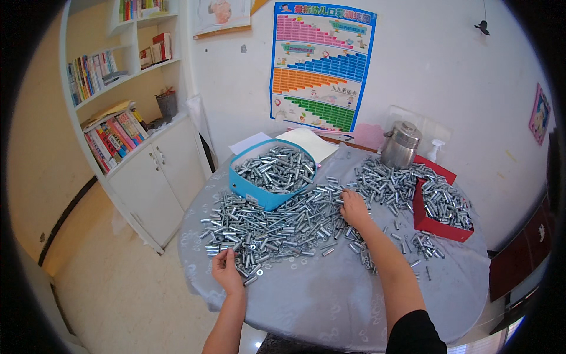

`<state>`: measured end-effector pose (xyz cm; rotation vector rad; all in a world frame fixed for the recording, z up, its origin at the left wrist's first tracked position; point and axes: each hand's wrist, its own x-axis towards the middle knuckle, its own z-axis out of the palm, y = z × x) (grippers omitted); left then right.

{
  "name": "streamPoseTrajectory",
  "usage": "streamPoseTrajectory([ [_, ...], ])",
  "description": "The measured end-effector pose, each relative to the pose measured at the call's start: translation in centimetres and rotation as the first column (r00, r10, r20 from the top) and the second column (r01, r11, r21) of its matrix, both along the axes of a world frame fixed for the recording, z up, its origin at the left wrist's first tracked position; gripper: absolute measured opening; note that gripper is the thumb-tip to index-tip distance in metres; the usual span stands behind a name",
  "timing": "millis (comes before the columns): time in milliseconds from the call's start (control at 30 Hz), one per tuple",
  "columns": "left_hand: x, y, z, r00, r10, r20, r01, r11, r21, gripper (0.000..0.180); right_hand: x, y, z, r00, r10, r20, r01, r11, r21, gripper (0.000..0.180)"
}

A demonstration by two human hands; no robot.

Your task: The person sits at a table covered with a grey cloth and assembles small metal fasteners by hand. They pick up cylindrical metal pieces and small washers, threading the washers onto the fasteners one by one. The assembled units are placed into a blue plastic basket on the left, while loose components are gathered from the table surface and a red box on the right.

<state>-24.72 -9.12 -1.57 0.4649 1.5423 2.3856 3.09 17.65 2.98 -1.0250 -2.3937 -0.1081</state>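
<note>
A wide heap of silver metal sleeves, bolts and washers (277,227) covers the middle of the table. At the heap's near left edge is my left hand (227,273), its thumb and fingers pinched together beside some sleeves; what they hold is too small to make out. My right hand (355,210) reaches to the heap's right part, fingers curled down among the pieces, and its grip is partly hidden. Behind the heap stands a blue container (268,199) filled with the same sort of parts. Loose washers (259,272) lie close to my left hand.
On the right, a red box (443,229) holds more metal parts. A steel thermos jug (401,144) rises from a second heap (383,180). White papers (309,143) lie behind the blue container. A bookshelf cabinet (147,183) stands left of the grey-covered table (295,307).
</note>
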Motion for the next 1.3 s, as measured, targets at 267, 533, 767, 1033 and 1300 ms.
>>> streamPoseTrajectory([
  [267, -0.2, -0.4, 0.2, 1.000, 0.016, 0.003, -0.016, 1.000, 0.005, 0.008, -11.0, -6.8, 2.6, 0.829, 0.558, -0.051, -0.560, 0.822, -0.103, 0.047],
  [533, 0.0, -0.2, 0.5, 1.000, 0.010, -0.019, -0.010, 1.000, 0.000, 0.009, -10.7, -3.3, 0.0, 0.846, 0.525, 0.097, -0.521, 0.851, -0.060, 0.033],
  [767, 0.0, -0.4, 0.6, 1.000, -0.003, -0.025, 0.002, 0.999, -0.044, 0.008, -5.9, 0.6, -0.9, 0.950, 0.305, 0.071, -0.304, 0.952, -0.014, 0.031],
  [1033, 0.1, -0.1, 0.5, 1.000, -0.003, 0.020, 0.003, 0.999, 0.034, 0.007, 1.6, 2.6, -1.1, 0.989, -0.143, -0.029, 0.138, 0.982, -0.129, 0.024],
  [1300, 0.0, 0.0, 0.0, 1.000, -0.016, 0.009, 0.015, 1.000, 0.020, 0.009, 3.6, 0.0, 0.4, 0.980, -0.085, -0.177, 0.075, 0.995, -0.062, 0.039],
])
